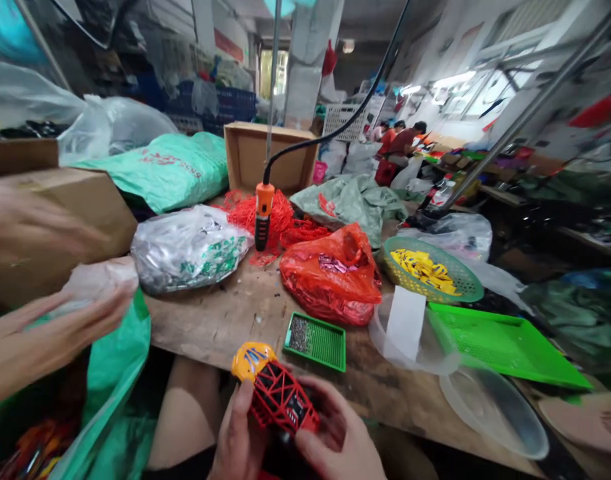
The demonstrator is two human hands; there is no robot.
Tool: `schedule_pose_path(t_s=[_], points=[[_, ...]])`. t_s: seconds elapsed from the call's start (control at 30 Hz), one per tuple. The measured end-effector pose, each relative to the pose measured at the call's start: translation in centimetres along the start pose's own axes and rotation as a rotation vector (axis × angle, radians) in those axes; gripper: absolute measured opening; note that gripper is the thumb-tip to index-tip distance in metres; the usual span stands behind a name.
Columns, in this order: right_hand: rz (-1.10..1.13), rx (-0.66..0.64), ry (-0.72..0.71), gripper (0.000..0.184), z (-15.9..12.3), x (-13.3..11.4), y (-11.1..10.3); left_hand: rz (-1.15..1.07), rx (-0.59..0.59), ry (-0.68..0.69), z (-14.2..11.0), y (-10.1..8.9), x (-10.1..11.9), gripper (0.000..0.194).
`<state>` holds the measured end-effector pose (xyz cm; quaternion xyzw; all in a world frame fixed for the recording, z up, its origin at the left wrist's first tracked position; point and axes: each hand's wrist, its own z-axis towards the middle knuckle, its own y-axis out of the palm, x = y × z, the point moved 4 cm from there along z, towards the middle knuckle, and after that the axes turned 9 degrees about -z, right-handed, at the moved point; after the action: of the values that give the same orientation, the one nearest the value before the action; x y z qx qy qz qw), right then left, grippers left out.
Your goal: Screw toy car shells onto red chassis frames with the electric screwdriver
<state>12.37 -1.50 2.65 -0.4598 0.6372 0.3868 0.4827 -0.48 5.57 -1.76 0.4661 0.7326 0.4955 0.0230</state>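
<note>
a hand could pass over the bare tabletop [230,310] between the silver bag [185,250] and the small green tray [328,347], but the red bag [330,283] and the hanging screwdriver [263,217] block the way farther back, and another person's hands [80,333] occupy the left side.

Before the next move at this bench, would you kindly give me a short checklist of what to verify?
1. Red-and-yellow plastic toy car held: ok, left hand and right hand both grip it.
2. One hand free: not ok.
3. Orange-and-black cylindrical power tool untouched: ok, upright.
4. Small grey metal pieces inside rectangular green plastic tray: ok.
5. Car's far side sound: cannot tell, hidden.
6. Co-worker's hands clear of car: ok.
</note>
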Motion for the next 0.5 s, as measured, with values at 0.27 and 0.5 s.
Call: schedule_pose_path(t_s=[0.27,0.5], points=[[0.249,-0.07,0.033,0.075,0.9,-0.7,-0.7,-0.098,-0.009,0.166,-1.9,2.0,1.2,0.045],[0.274,-0.145,0.09,0.067,1.2,-3.0,-1.0,-0.107,-0.028,0.2,-2.4,2.5,2.3,0.054]])
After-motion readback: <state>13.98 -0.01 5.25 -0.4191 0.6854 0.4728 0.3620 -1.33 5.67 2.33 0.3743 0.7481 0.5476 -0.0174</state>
